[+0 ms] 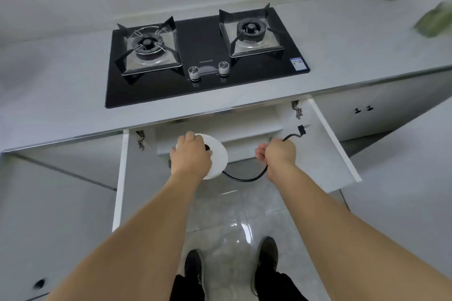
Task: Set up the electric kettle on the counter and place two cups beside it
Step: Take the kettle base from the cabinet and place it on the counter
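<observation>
Grey counter runs across the kitchen, with a black two-burner gas stove set into it and two silver knobs at its front edge. Below the stove both white cabinet doors stand wide open, the left door and the right door swung out toward the person. And there they are, standing on the glossy tiled floor in dark shoes, both bare arms reaching into the opening.

The left hand is clamped over the top of the white round kettle base, fingers curled over its far edge, holding it up in front of the cabinet shelf, clear of the counter. The right hand is closed into a fist around the black cord, which loops down from the base and up through the fist. Past the knuckles the cord comes out again, and the plug hangs free just beside the right door. Off at the far right of the counter sit two blurred greenish things; I cannot tell what they are.
</observation>
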`<state>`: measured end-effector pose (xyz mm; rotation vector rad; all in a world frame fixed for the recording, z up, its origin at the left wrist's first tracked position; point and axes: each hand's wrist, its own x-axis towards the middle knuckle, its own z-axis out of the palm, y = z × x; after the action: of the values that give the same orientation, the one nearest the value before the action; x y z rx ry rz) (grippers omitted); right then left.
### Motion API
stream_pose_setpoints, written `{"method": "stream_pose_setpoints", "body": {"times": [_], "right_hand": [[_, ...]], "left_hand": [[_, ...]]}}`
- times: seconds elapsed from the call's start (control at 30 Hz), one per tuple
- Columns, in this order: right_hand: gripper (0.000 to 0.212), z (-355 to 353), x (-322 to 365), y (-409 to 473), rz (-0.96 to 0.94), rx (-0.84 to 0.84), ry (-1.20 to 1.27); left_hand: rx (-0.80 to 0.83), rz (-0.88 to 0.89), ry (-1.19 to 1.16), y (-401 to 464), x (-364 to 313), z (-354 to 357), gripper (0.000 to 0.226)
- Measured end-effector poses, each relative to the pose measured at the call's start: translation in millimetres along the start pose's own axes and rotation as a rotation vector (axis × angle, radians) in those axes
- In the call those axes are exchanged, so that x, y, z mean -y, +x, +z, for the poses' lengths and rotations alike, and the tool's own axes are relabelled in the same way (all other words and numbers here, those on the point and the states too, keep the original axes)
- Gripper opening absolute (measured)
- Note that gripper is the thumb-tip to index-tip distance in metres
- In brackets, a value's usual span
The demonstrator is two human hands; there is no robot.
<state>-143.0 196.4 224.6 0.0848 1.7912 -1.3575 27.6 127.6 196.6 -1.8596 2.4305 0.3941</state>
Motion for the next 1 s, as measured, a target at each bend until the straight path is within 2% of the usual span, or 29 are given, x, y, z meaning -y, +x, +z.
{"method": "stream_pose_setpoints", "body": {"times": [0.13, 0.23, 0.33, 0.4, 0.53, 0.67, 0.8, 1.0], "right_hand": [[0.025, 42, -4, -49, -0.102, 0.013, 0.071], [0.028, 82, -17, -93, -0.256, 0.064, -0.011], [0.023, 126, -33, -135, -0.417, 0.114, -0.132], [0.032, 154, -37, -159, -0.471, 0.150, -0.167], [0.037, 198, -29, -184, -0.512, 0.253, -0.147], [0.062, 252, -19, -194, -0.471, 0.439, -0.174], [0.055, 320, -23, -200, -0.474, 0.580, -0.237], [0.045, 442, -40, -189, -0.505, 0.610, -0.332]], "left_hand": [[-0.062, -0.013, -0.024, -10, 50, -29, 0.037], [-0.066, -0.026, -0.065, -20, 106, -48, 0.036], [-0.107, -0.060, -0.101, -29, 169, -73, 0.032], [-0.128, -0.116, -0.113, -32, 206, -93, 0.032], [-0.198, -0.181, -0.146, -30, 254, -124, 0.033], [-0.283, -0.262, -0.125, -23, 297, -144, 0.029], [-0.342, -0.353, -0.073, -6, 349, -157, 0.031], [-0.354, -0.449, -0.046, 61, 430, -166, 0.031]]}}
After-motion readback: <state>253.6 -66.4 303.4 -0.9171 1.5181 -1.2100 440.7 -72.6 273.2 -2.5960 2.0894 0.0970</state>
